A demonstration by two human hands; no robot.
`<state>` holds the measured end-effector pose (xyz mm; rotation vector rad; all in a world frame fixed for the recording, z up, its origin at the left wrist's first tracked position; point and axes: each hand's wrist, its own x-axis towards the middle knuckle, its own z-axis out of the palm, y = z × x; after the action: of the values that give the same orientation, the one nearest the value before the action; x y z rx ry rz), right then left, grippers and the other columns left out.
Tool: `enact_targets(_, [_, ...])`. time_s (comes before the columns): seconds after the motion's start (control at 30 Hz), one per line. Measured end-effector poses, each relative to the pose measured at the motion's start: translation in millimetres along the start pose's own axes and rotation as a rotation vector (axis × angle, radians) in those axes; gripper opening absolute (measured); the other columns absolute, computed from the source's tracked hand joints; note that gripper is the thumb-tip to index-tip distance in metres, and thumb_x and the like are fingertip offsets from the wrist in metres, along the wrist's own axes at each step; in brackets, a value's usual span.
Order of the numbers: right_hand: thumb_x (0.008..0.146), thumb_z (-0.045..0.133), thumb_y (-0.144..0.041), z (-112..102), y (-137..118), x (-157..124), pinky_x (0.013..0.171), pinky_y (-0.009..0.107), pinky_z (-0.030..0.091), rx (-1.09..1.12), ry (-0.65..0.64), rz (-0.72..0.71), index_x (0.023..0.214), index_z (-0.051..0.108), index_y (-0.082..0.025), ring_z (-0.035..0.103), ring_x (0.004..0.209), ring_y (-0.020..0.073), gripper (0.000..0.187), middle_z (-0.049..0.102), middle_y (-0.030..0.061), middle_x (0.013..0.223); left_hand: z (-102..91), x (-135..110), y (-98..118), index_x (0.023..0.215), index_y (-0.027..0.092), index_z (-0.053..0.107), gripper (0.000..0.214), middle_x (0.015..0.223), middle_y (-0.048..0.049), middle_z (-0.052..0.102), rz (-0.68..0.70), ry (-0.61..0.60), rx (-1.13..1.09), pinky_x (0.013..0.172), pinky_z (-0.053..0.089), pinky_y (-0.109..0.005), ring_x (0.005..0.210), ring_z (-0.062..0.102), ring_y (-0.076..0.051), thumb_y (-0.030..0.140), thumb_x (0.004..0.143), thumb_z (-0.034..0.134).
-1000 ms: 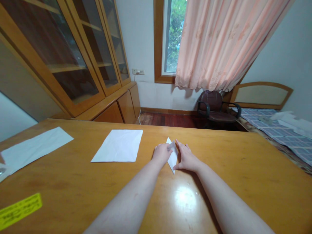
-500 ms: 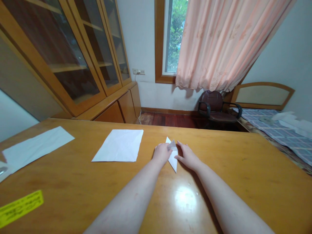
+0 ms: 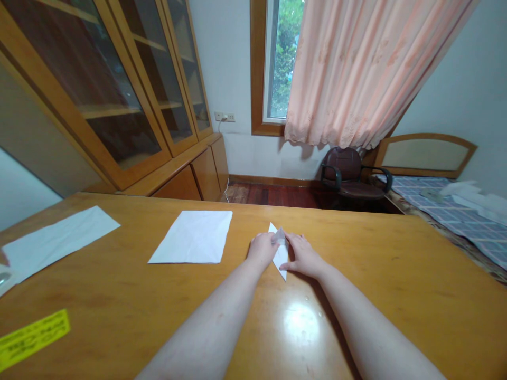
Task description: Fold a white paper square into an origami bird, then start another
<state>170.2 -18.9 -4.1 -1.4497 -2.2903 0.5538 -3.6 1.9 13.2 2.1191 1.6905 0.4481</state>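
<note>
A small piece of white folded paper (image 3: 281,257) lies on the table between my hands, narrowing to a point at its near and far ends. A raised flap stands up near its upper middle. My left hand (image 3: 261,248) is closed on the paper's left side, thumb and fingers at the flap. From the right, my right hand (image 3: 304,257) grips the paper's other edge, its index finger by the flap and its thumb low on the near part. The hands cover part of the paper's edges.
The wooden table (image 3: 376,295) carries a white square sheet (image 3: 194,237) left of my hands and a long white strip of paper (image 3: 63,237) farther left. A yellow label (image 3: 35,338) is at lower left. Beyond the table stand a cabinet (image 3: 170,158) and a chair (image 3: 346,169).
My right thumb has moved down to the near part of the folded paper, and the right fingers have come in closer to the flap. My left hand keeps its place.
</note>
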Motion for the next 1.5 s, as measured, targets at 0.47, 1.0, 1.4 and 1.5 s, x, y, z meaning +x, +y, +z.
enact_targets(0.47, [0.045,0.080,-0.055,3,5,0,0.109,0.056,0.011,0.037,-0.002,0.001,0.146,0.017,-0.017,0.029,0.133,0.0349,0.125,0.033,0.0201,0.144,3.1,2,-3,0.092,0.019,0.066,0.020,0.093,-0.0079,0.069,0.026,0.026,0.027,0.079,0.044,-0.031,0.090,0.061,-0.022,0.032,0.080,0.056])
enact_targets(1.0, [0.076,0.063,-0.024,4,13,5,0.108,0.047,0.026,0.111,0.108,0.082,0.131,0.046,-0.019,0.047,0.121,0.0256,0.058,0.053,0.0114,0.132,6.8,3,-6,0.098,0.022,0.065,0.022,0.094,-0.0060,0.068,0.018,0.015,0.004,0.079,0.043,-0.029,0.089,0.060,-0.020,0.031,0.081,0.055])
enact_targets(1.4, [0.077,0.060,-0.020,-3,9,6,0.091,0.036,0.043,0.154,0.176,0.087,0.083,0.066,-0.020,0.059,0.099,0.0216,0.008,0.067,0.0065,0.101,10.4,4,-9,0.088,0.023,0.067,0.015,0.087,-0.0035,0.069,0.080,0.038,-0.038,0.076,0.043,-0.028,0.086,0.061,-0.020,0.028,0.078,0.057])
enact_targets(1.5, [0.077,0.059,-0.019,-4,9,6,0.089,0.035,0.042,0.144,0.180,0.076,0.077,0.064,-0.020,0.059,0.097,0.0207,0.005,0.067,0.0063,0.099,10.5,4,-7,0.087,0.021,0.067,0.015,0.088,-0.0038,0.069,0.085,0.018,-0.041,0.077,0.043,-0.028,0.086,0.061,-0.020,0.029,0.078,0.057])
